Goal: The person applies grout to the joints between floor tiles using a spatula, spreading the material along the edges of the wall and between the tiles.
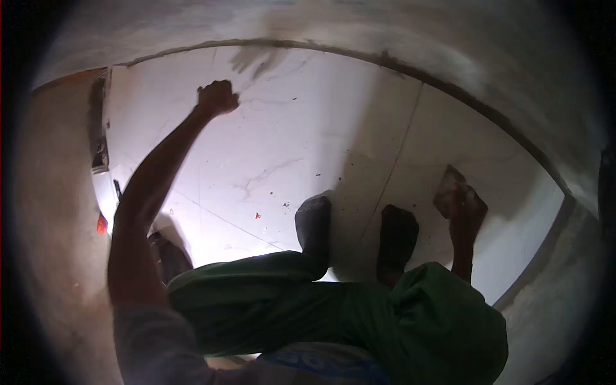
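My left hand [218, 97] is held above the pale marbled floor tiles [269, 139], near the far wall, with its fingers curled; whether anything is inside them cannot be told. A shadow of a hand falls on the tile beyond it. My right hand [467, 204] is low over the shaded tiles on the right. It grips a flat, dark, blurred piece [448, 192], possibly a scraper blade or a cloth. Small dark crumbs and a small red scrap [258, 216] lie on the tiles between the hands.
Plastered walls curve around the tiles. My dark-socked feet [314, 224] rest on the floor below green trousers. At the left edge stand a bright lamp-like object [105, 195], a red item [102, 224] and a dark object [168, 257] near my left arm.
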